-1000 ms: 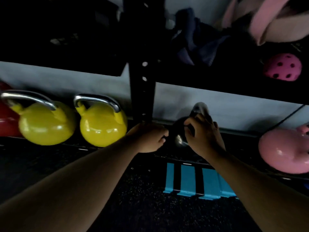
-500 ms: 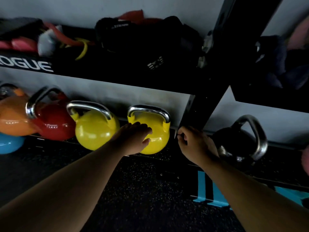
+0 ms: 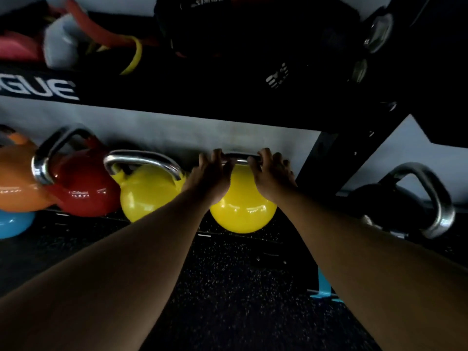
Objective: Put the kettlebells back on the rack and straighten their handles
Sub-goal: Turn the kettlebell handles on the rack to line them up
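Between your grips: yellow kettlebell, handle clasped by left hand and right hand.
Change: you left the black kettlebell; straightening moves on.

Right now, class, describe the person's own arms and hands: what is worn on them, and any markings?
Both forearms are bare, with no sleeves in view. The left hand and right hand wear no gloves. No watch, bracelet or ring is visible, though the dim light could hide small details.
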`<state>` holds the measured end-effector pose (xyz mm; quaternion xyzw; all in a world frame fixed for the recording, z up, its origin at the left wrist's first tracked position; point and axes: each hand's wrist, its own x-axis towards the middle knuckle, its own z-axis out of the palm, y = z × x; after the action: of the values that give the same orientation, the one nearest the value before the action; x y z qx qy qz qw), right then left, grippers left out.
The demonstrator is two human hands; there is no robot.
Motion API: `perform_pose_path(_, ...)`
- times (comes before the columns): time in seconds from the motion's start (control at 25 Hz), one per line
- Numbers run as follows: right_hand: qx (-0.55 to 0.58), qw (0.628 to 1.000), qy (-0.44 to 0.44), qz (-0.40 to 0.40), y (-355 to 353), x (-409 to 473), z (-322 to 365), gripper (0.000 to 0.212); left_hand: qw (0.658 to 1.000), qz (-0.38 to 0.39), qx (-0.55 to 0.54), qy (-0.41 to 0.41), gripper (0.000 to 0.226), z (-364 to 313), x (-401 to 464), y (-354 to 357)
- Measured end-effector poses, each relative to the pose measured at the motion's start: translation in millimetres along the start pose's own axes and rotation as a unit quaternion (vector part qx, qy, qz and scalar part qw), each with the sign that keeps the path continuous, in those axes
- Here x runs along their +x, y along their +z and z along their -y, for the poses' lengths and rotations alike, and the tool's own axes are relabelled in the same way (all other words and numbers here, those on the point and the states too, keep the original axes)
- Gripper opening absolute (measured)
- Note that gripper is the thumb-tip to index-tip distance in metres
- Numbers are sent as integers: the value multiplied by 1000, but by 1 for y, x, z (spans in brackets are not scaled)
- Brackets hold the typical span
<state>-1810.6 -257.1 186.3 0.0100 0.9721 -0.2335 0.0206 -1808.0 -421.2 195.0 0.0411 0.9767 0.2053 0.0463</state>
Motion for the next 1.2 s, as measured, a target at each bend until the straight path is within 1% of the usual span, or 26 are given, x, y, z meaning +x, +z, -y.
perform_pose_path(0.08,51,999,16,-4,3,6,-2,49,998,22,-56,-1,49,-7,3,21)
perform_pose_path(0.2,65,998,13,-16,0,5,-3,47,969,-10,-232,-81,52,-17,13,33)
perform_pose_path(0.24,72,997,25,-29,1,3,0,47,959,-26,-269,-81,54,-12,20,34)
perform_pose_path(0.28,85,994,42,-52,3,1,3,47,952,-24,-299,-66,56,-8,27,33)
perform_pose_path(0.36,98,986,77,-113,9,-11,8,50,942,15,-335,-18,62,2,40,33)
perform_pose_path(0.4,101,982,84,-137,10,-19,8,52,938,23,-345,-4,65,0,41,34)
perform_pose_path(0.44,111,980,86,-144,11,-23,5,51,930,23,-367,-18,69,-3,40,38)
perform_pose_path(0.52,174,973,86,-124,10,-25,-3,46,910,1,-409,-62,75,-16,29,49)
perform_pose_path(0.56,211,967,86,-115,8,-24,-6,44,900,-14,-430,-71,75,-21,27,55)
perform_pose_path(0.64,270,950,98,-121,11,-21,-8,43,880,-22,-470,-61,73,-23,33,60)
perform_pose_path(0.72,302,939,110,-120,21,-24,-1,45,872,-9,-488,-35,73,-14,47,57)
perform_pose_path(0.84,312,934,116,-130,30,-40,7,52,878,64,-475,13,70,-7,62,57)
perform_pose_path(0.92,331,928,102,-135,27,-44,8,47,880,69,-469,15,66,-9,62,60)
perform_pose_path(1.0,339,928,99,-121,26,-42,10,45,876,70,-476,14,62,-8,66,62)
perform_pose_path(1.04,341,927,105,-112,28,-41,14,46,873,87,-479,6,61,-6,69,62)
perform_pose_path(1.08,350,925,107,-103,33,-39,18,48,874,100,-475,18,61,-3,70,60)
perform_pose_path(1.12,364,921,100,-93,38,-38,24,51,879,99,-465,36,66,-2,73,57)
perform_pose_path(1.16,380,916,92,-85,43,-37,30,53,874,108,-473,32,74,-4,75,52)
perform_pose_path(1.2,390,913,89,-78,48,-36,35,54,867,111,-486,3,86,-7,80,47)
